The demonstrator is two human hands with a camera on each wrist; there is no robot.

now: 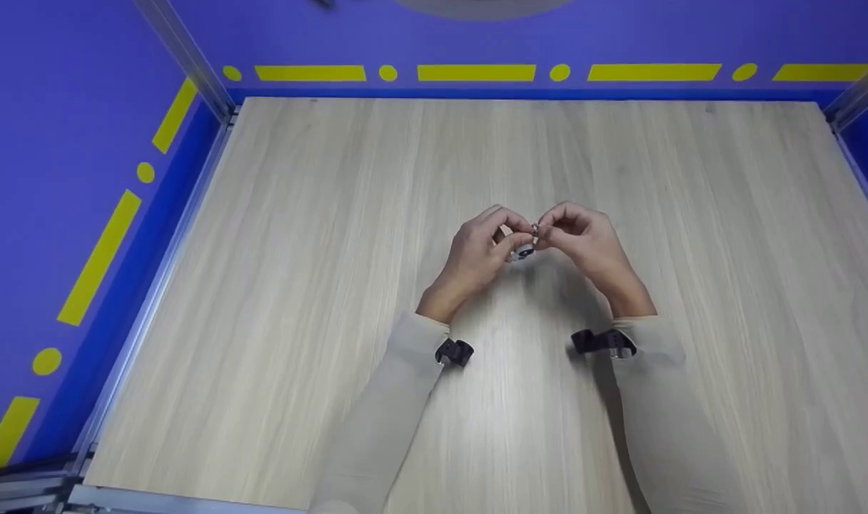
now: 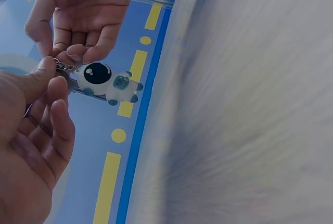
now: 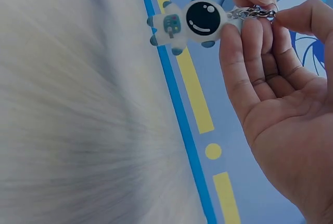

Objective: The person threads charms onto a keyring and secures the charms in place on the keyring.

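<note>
A small white astronaut keychain (image 3: 171,25) with a glossy black visor and blue-grey hands and feet hangs from a silver metal chain (image 3: 252,13). In the head view the keychain (image 1: 524,251) sits below the meeting fingertips, above the table. My left hand (image 1: 477,246) pinches the metal end of the chain between thumb and index finger. Opposite it, my right hand (image 1: 584,232) also pinches the chain's metal parts, its other fingers loosely curved. The left wrist view shows a thin dark strip (image 2: 91,96) beside the figure; its kind is unclear. Fingers partly hide the metal links.
A light wood-grain table (image 1: 320,285) lies beneath both forearms. Blue panels (image 1: 63,128) with yellow dashes and dots stand at its left and far sides, with metal frame posts (image 1: 191,61) at the corners. Each wrist wears a black strap (image 1: 454,352).
</note>
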